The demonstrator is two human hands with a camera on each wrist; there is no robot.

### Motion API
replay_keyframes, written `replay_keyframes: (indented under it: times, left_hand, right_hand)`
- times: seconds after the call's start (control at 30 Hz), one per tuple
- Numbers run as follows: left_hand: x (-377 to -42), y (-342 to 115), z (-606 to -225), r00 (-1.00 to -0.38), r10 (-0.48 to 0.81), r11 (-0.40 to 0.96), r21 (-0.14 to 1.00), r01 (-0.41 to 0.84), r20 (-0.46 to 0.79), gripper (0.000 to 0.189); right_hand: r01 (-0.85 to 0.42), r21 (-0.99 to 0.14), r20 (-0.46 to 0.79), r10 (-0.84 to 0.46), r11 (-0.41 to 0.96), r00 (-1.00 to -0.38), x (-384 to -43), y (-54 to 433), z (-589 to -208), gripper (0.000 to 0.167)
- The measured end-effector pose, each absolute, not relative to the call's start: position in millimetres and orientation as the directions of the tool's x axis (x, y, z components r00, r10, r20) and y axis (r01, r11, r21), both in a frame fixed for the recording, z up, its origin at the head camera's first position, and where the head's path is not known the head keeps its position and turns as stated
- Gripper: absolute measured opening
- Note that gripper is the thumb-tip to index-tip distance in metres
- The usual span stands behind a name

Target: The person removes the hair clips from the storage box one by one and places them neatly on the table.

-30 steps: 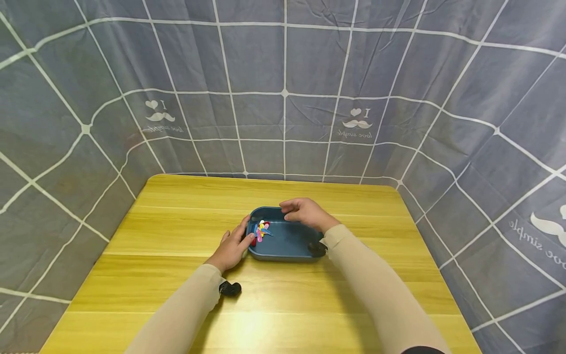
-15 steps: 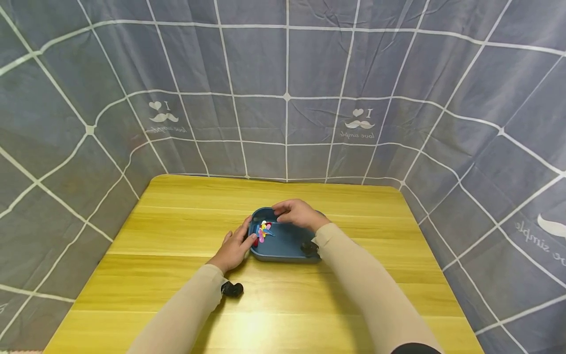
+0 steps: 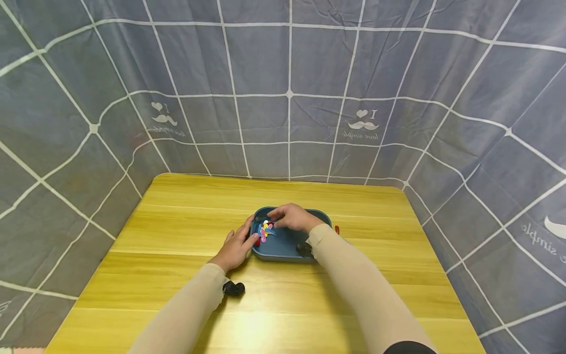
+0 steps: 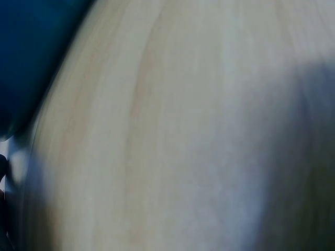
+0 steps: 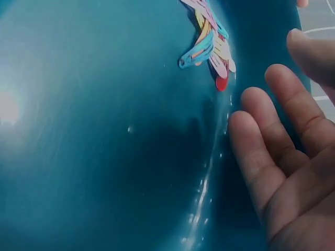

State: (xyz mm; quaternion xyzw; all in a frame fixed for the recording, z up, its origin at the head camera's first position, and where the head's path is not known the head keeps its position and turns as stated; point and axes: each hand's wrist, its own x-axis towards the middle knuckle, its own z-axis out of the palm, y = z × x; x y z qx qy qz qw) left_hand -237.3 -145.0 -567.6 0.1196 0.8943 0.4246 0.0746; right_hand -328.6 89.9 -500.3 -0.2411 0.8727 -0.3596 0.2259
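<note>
A dark blue plastic tray (image 3: 287, 246) stands on the table, with a small pile of colourful snap hair clips (image 3: 265, 232) at its left end. My left hand (image 3: 234, 247) rests along the tray's left wall, fingers fairly straight and thumb by the rim. Over the tray's far side hovers my right hand (image 3: 292, 217), fingertips just right of the clips in the head view. Up close in the right wrist view, the fingers of my right hand (image 5: 293, 157) are loosely bent, with nothing seen between them. Pink, blue, yellow and red clips (image 5: 212, 47) lie ahead of the fingertips.
The wooden table (image 3: 185, 211) extends around the tray. A small red piece (image 3: 337, 229) shows just past the tray's right end. Grey curtain (image 3: 261, 118) with white lines hangs behind and at the sides. The left wrist view is mostly blurred tabletop (image 4: 167, 130).
My right hand has moved left across the tray, toward the clips. The red piece at the right end has come into sight. My left hand has stayed at the tray's left wall.
</note>
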Motion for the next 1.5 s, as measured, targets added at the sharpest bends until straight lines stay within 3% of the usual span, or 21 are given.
replay_keyframes:
  times: [0.23,0.5,1.0,1.5]
  left_hand:
    - [-261,-157,-572,-0.953,0.304,0.619,0.763,0.187,-0.014,0.066]
    - [-289,-170,-577,-0.941,0.34,0.619,0.753,0.221,-0.003,0.066]
    - [-290,-169,-578,-0.941,0.338,0.614,0.755,0.228,0.01,0.066]
    - [-282,-174,-580,-0.938,0.344,0.621,0.741,0.254,0.034,0.065]
  right_hand:
    - [-0.297,-0.673,-0.255,-0.59,0.677,-0.766,-349,71,-512,0.042]
    - [-0.279,-0.634,-0.258,-0.537,0.722,-0.803,-371,57,-531,0.041]
    - [-0.374,-0.523,-0.22,-0.545,0.766,-0.809,-368,51,-543,0.035]
    - [-0.363,-0.478,-0.216,-0.507,0.8,-0.834,-354,42,-544,0.03]
